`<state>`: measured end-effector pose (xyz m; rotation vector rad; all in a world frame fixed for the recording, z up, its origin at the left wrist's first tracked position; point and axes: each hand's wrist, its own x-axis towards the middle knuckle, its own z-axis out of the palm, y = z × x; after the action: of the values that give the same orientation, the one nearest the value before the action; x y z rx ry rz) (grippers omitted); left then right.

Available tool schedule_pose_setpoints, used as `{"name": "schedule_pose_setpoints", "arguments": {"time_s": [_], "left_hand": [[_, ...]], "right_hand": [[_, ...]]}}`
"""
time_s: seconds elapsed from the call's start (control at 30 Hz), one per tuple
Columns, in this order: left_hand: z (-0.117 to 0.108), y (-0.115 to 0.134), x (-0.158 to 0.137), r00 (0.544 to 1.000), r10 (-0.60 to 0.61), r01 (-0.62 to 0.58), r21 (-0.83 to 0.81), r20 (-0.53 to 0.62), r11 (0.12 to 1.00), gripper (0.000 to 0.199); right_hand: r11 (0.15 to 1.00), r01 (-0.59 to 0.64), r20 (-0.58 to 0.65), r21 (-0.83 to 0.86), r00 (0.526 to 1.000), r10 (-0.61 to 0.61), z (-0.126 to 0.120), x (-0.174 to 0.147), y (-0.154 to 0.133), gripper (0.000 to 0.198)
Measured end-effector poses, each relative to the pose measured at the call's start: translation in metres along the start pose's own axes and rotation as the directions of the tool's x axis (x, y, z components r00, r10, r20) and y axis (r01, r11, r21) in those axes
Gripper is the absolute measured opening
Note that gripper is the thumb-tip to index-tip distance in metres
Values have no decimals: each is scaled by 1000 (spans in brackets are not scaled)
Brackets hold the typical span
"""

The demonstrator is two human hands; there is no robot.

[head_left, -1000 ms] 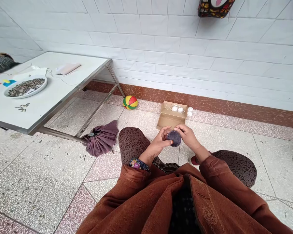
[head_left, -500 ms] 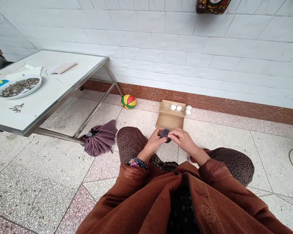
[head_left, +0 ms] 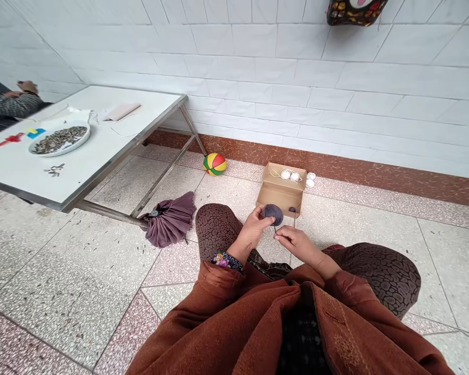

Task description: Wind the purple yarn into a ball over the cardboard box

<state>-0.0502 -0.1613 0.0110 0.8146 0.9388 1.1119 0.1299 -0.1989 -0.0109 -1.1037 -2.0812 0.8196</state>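
A round ball of dark purple-grey yarn sits in the fingers of my left hand, which is closed around its left side. Just below and to the right, my right hand pinches the strand of yarn that runs down from the ball. Beyond my hands lies an open cardboard box on the floor. In it rests a small dark ball, with a strand coming over the box's front edge. White balls of yarn lie against the raised lid, and more white balls are beside it.
To the left stands a white table with a plate of seeds. A purple cloth bag hangs by its lower bar. A colourful ball rests near the tiled wall. Another person's arm shows at far left.
My right hand has moved down and away from the yarn ball, drawing a strand between them. The ball now shows more fully in my left hand. The view has shifted slightly left.
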Motion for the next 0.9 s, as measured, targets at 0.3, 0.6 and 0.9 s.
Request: {"name": "schedule_pose_setpoints", "arguments": {"time_s": [0.3,0.6,0.9], "left_hand": [[0,8,-5,964,-66,2,241,258,971,60],[1,7,-7,984,-86,109,-141,156,984,61],[-9,3,-4,994,15,-47,304,106,951,63]], "right_hand": [[999,27,-155,27,988,-23,-56,47,-13,24],[978,-198,-114,63,972,204,-1,17,18,29],[998,1,-111,62,994,6,-30,36,-14,28]]}}
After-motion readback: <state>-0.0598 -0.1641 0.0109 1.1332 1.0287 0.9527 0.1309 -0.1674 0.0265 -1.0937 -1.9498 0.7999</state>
